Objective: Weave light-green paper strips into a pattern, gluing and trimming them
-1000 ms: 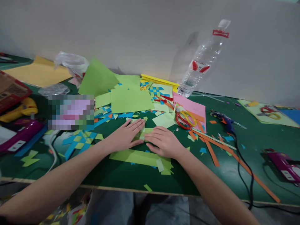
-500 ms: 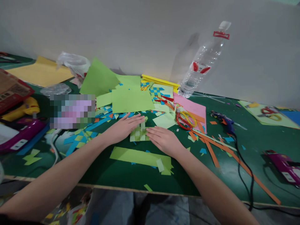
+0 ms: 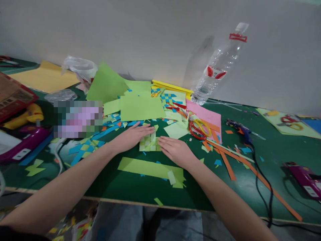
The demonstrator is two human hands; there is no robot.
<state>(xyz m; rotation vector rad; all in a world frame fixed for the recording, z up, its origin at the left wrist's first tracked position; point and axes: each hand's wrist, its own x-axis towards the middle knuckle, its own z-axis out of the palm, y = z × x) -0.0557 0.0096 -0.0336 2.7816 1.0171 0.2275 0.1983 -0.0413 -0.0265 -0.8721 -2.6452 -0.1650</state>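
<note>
A small woven square of light and darker green paper strips [image 3: 149, 144] lies on the green table [image 3: 130, 189]. My left hand [image 3: 131, 136] rests flat with fingers stretched out, touching the weave's upper left edge. My right hand [image 3: 175, 150] lies flat too, its fingertips on the weave's right edge. Neither hand grips anything. A long green paper strip [image 3: 147, 168] lies just in front of the weave, nearer to me.
Green paper sheets [image 3: 140, 107] are piled behind the hands, with a blue-green weave [image 3: 168, 97] and pink paper [image 3: 204, 113]. Red-yellow scissors [image 3: 198, 129] lie right of the weave. A plastic bottle [image 3: 218, 67] leans at the wall. Glue guns [image 3: 239, 129], [image 3: 304, 175], orange strips [image 3: 227, 164] and cables lie right.
My two hands have slid apart, uncovering the woven green square that they were pressing on. The left hand shifted up and left, the right one slightly right.
</note>
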